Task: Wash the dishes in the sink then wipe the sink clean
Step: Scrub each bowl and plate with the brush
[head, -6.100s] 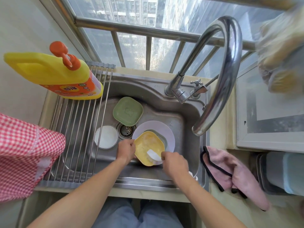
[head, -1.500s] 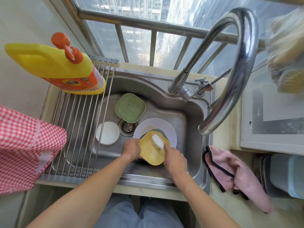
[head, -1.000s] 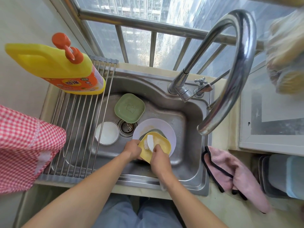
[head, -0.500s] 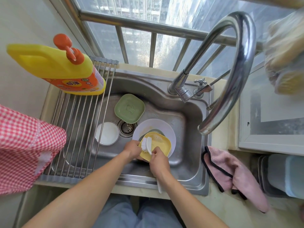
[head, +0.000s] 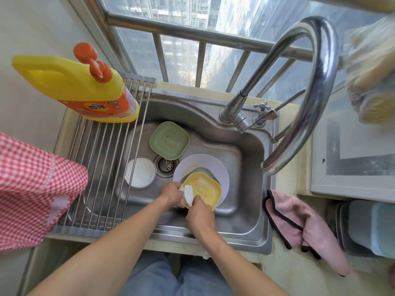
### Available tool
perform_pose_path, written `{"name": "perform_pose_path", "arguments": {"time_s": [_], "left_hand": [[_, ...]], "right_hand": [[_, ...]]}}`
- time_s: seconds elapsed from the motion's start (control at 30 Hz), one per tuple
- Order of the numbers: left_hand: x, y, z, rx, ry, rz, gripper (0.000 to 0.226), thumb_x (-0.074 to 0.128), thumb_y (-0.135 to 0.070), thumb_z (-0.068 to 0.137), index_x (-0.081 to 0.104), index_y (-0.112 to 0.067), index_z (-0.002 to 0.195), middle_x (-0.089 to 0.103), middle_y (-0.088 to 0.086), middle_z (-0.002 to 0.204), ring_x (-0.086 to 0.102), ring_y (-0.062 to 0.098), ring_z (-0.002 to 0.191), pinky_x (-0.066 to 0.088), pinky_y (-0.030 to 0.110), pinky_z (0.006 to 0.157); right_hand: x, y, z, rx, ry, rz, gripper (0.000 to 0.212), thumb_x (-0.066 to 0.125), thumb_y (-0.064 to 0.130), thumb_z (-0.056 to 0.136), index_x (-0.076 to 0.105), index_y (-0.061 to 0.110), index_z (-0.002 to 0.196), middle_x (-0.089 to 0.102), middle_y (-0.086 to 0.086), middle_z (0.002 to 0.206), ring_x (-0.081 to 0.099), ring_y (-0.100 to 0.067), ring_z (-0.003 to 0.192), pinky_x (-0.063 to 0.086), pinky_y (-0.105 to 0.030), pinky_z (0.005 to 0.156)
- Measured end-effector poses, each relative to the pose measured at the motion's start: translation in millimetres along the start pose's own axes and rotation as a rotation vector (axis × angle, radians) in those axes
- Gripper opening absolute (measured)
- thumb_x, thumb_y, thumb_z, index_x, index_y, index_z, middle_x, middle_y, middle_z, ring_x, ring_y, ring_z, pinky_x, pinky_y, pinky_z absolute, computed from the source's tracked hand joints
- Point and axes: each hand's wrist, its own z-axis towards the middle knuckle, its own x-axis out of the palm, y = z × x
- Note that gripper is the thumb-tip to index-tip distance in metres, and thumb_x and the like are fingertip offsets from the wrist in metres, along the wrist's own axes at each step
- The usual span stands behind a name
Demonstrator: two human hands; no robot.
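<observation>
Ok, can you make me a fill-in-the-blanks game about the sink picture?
1. The left hand holds the ____ square dish, which the right hand scrubs with a white brush.
2. The detergent bottle has an ____ pump on top.
3. The cloth lying right of the sink is ____.
4. The green dish lies just behind the ____.

Missing words: yellow; orange; pink; drain

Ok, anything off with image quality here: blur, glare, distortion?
Head view: wide-angle bending curves the faucet and window rails; the yellowish object at the top right edge is blurred; daylight glints on the sink steel; both hands and the yellow dish are sharp.
</observation>
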Motion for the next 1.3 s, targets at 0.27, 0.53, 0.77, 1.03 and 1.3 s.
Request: {"name": "perform_pose_path", "arguments": {"time_s": [0.27, 0.53, 0.77, 1.03, 1.3], "left_hand": [[0.7, -1.9, 1.1, 0.009, 0.019, -0.001, 0.042, 0.037, 0.008, 0.072, 0.074, -0.012, 0.077, 0.074, 0.012, 0.079, 0.075, 0.030, 0.072, 0.063, 0.050, 0.068], [1.4, -3.0, -2.5, 0.012, 0.033, 0.029, 0.041, 0.039, 0.003, 0.072, 0.076, -0.012, 0.082, 0.075, 0.014, 0.080, 0.075, 0.028, 0.068, 0.064, 0.046, 0.067], [-5.8, 3.2, 3.7, 0.031, 0.013, 0.071, 0.041, 0.038, -0.008, 0.056, 0.074, -0.012, 0.076, 0.074, 0.011, 0.074, 0.075, 0.029, 0.069, 0.063, 0.048, 0.068], [-4.0, -1.0, 5.4, 0.043, -0.034, 0.118, 0.039, 0.040, -0.009, 0.059, 0.074, -0.014, 0.077, 0.074, 0.011, 0.078, 0.075, 0.029, 0.071, 0.063, 0.046, 0.068], [-6.2, -17.9, -13.4, 0.174, -0.185, 0.435, 0.014, 0.052, -0.002, 0.072, 0.061, -0.013, 0.069, 0.061, 0.011, 0.066, 0.063, 0.036, 0.077, 0.050, 0.033, 0.063]], "right_hand": [[-3.2, 7.0, 2.2, -0.005, -0.014, 0.141, 0.020, 0.037, 0.008, 0.089, 0.046, 0.014, 0.105, 0.061, -0.013, 0.103, 0.060, -0.034, 0.090, 0.046, -0.035, 0.069], [-7.3, 5.9, 18.8, 0.041, -0.162, 0.251, 0.014, 0.035, 0.015, 0.100, 0.047, 0.012, 0.107, 0.062, -0.013, 0.099, 0.060, -0.032, 0.087, 0.048, -0.039, 0.072], [5.7, 9.9, 2.6, 0.058, -0.044, 0.205, 0.023, 0.037, 0.009, 0.093, 0.049, 0.015, 0.112, 0.059, -0.008, 0.099, 0.058, -0.032, 0.090, 0.042, -0.033, 0.070], [5.3, 4.2, 3.1, -0.050, -0.036, 0.106, 0.024, 0.037, 0.006, 0.092, 0.048, 0.012, 0.113, 0.059, -0.013, 0.098, 0.058, -0.036, 0.088, 0.043, -0.035, 0.068], [-29.1, -29.9, 27.5, -0.161, -0.211, -0.388, 0.039, 0.037, -0.002, 0.091, 0.046, 0.022, 0.121, 0.066, -0.011, 0.103, 0.063, -0.038, 0.096, 0.040, -0.037, 0.070]]}}
